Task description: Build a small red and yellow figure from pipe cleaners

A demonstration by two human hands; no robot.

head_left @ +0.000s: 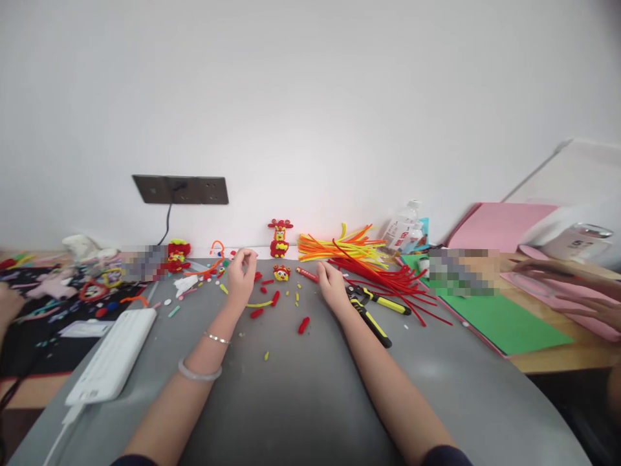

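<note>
My left hand [242,270] is raised over the grey table with its fingers pinched together; whatever they hold, if anything, is too small to make out. My right hand [330,285] is closed round one end of a slim red patterned stick [307,275], which points left. Between the hands lies a small red and yellow pipe-cleaner head [281,272]. Behind it stands a red and yellow figure [279,239] against the wall. A yellow pipe cleaner [257,305] and short red pieces [303,325] are scattered nearby. Yellow-and-black pliers [371,310] lie beside my right wrist.
Yellow and orange pipe cleaners [339,248] and red ones [388,278] are heaped at the back right. A white power strip [114,356] lies at left. Green paper [509,323] and another person's hands [577,285] are at right, with a plastic bottle [405,226] behind.
</note>
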